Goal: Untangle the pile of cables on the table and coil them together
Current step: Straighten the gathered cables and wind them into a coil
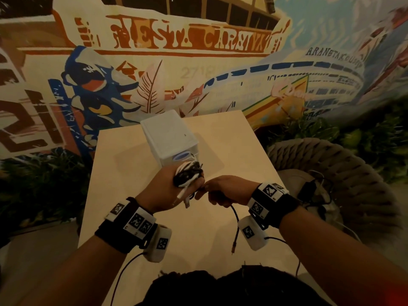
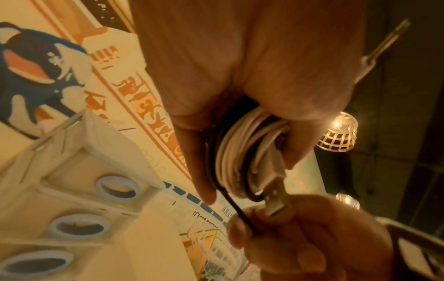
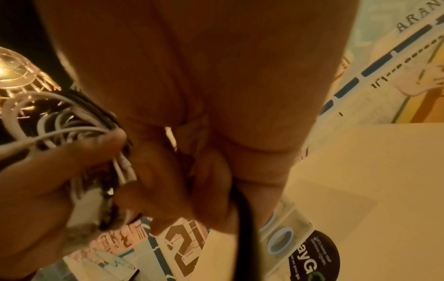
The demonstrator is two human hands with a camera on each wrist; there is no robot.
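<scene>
Cables (image 1: 187, 174), black and white, sit coiled in the gripping left hand (image 1: 167, 191); the right hand (image 1: 223, 192) pinches the black tail (image 1: 236, 219), best wound snugly on.

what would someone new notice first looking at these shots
First the two hands meeting above the pale table: the left hand grips a coil of black and white cables, and the right hand pinches a black cable whose loose end hangs toward the tabletop. Behind them stands a white drawer unit with blue ring pulls, and a loud painted mural fills the wall.
</scene>
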